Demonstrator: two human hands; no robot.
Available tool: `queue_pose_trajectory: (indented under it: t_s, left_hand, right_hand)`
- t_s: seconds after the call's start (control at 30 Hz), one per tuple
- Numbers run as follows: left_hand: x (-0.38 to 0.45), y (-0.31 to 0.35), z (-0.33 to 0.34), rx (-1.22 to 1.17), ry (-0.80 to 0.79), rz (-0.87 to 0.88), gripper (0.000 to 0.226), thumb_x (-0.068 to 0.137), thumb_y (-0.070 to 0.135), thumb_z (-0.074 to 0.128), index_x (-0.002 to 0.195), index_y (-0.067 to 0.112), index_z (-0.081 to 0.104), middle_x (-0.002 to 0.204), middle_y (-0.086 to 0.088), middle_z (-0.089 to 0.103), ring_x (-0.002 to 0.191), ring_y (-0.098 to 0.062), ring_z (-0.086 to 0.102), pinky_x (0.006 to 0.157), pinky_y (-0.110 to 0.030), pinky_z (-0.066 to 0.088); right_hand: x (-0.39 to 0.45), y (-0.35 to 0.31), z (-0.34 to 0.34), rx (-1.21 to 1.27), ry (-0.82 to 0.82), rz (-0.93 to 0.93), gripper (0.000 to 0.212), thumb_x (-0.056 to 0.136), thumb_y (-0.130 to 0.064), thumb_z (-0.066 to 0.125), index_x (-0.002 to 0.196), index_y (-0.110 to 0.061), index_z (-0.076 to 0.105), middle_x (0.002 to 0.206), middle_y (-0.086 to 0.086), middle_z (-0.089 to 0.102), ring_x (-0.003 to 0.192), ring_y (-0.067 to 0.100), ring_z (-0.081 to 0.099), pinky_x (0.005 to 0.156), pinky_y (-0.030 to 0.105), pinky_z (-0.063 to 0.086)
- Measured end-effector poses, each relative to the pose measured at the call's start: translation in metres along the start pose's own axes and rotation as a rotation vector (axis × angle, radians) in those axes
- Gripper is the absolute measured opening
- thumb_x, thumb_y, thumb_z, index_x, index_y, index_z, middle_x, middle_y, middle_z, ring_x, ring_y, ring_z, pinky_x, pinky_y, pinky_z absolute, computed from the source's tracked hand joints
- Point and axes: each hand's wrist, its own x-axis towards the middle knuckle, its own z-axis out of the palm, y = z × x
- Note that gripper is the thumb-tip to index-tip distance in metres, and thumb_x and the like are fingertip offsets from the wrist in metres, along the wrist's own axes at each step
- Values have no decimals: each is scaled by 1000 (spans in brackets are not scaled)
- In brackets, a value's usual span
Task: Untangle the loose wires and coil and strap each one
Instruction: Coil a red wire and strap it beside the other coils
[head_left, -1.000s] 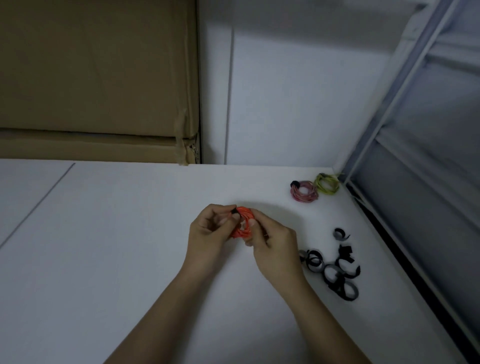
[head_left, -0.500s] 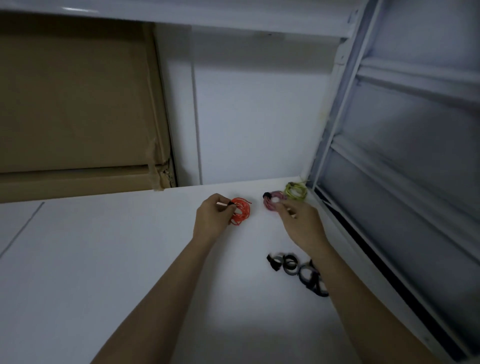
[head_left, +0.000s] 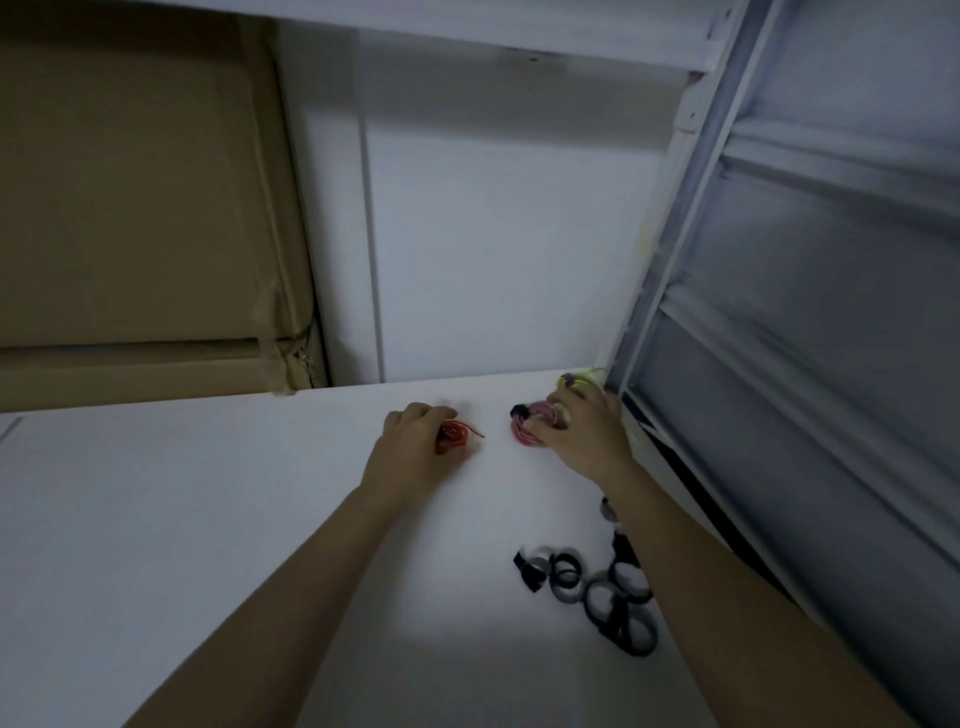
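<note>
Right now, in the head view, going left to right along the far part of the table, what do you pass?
Cardboard box → left hand → red wire coil → pink wire coil → right hand → metal rack frame.

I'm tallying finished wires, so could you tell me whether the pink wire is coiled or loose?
Coiled: the pink wire lies as a bundled loop with a black strap at one end, under the right hand.

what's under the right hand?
The right hand covers part of the pink coil and most of the yellow-green coil. Whether its fingers grip either is hidden.
</note>
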Motion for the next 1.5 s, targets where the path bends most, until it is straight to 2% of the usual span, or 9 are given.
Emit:
queue_pose_trajectory:
  t_s: [0.13, 0.37, 0.53, 0.63, 0.73, 0.87, 1.0, 1.13, 1.5]
  left_hand:
    - [19, 10, 7, 16, 3, -14, 43, 91, 34, 61, 130, 17, 53, 127, -7, 52, 118, -31, 40, 96, -33, 36]
    - [61, 26, 15, -60, 1, -75, 49, 90, 29, 63, 135, 15, 48, 136, -9, 47, 126, -31, 36, 102, -35, 35]
    - [63, 28, 13, -22, -45, -80, 61, 88, 36, 65, 140, 16, 40, 141, -8, 42, 129, -32, 35, 103, -41, 37]
    - [55, 27, 6, 13, -30, -69, 62, 88, 37, 65, 141, 16, 41, 144, -8, 39, 129, -33, 36, 104, -40, 36]
    - [36, 19, -6, 138, 71, -42, 49, 93, 33, 59, 137, 17, 46, 141, -7, 44, 126, -30, 42, 101, -38, 37]
    - [-2, 3, -35, 297, 150, -56, 38, 95, 31, 53, 131, 19, 51, 132, -6, 54, 119, -26, 50, 97, -35, 39]
    - [-53, -15, -76, 453, 237, -189, 33, 94, 28, 49, 126, 17, 53, 127, -6, 57, 116, -27, 52, 94, -35, 37]
    - [-124, -43, -127, 521, 286, -396, 33, 96, 26, 47, 126, 14, 47, 124, -7, 54, 112, -27, 51, 87, -35, 43]
    - [-392, -116, -248, 532, 537, -943, 38, 95, 31, 50, 129, 14, 46, 130, -11, 49, 115, -33, 49, 89, -40, 46]
  right_hand:
    - [4, 9, 3, 4, -2, 14, 54, 80, -55, 65, 122, -23, 58, 140, 0, 42, 132, 26, 24, 106, 37, 28]
    - [4, 9, 8, 6, 55, 28, 57, 83, -51, 62, 129, -19, 55, 142, -1, 40, 132, 24, 21, 103, 36, 29]
    - [2, 7, 3, 10, 6, 2, 41, 91, -44, 55, 122, -18, 61, 144, 1, 39, 135, 23, 21, 102, 36, 29]
    - [-2, 6, -3, -1, -22, -38, 41, 92, -42, 55, 124, -16, 59, 147, 3, 38, 137, 24, 26, 104, 37, 28]
    - [-12, 1, -12, 28, 36, -69, 41, 91, -34, 60, 126, -11, 59, 144, 5, 43, 133, 28, 33, 104, 36, 33]
    - [-22, -23, -26, 14, 97, -187, 26, 91, -18, 57, 113, -9, 66, 122, 11, 58, 115, 29, 49, 93, 32, 40]
    - [-31, -76, -24, -19, 46, -396, 24, 93, -18, 55, 113, -13, 66, 115, 8, 59, 109, 27, 50, 83, 32, 42]
    - [-47, -157, -4, 21, -50, -605, 24, 93, -19, 55, 114, -14, 64, 111, 5, 56, 110, 23, 49, 83, 33, 47]
    - [-200, -409, 60, 33, -281, -1154, 36, 94, -24, 51, 130, -21, 50, 133, 4, 43, 121, 23, 41, 84, 34, 42]
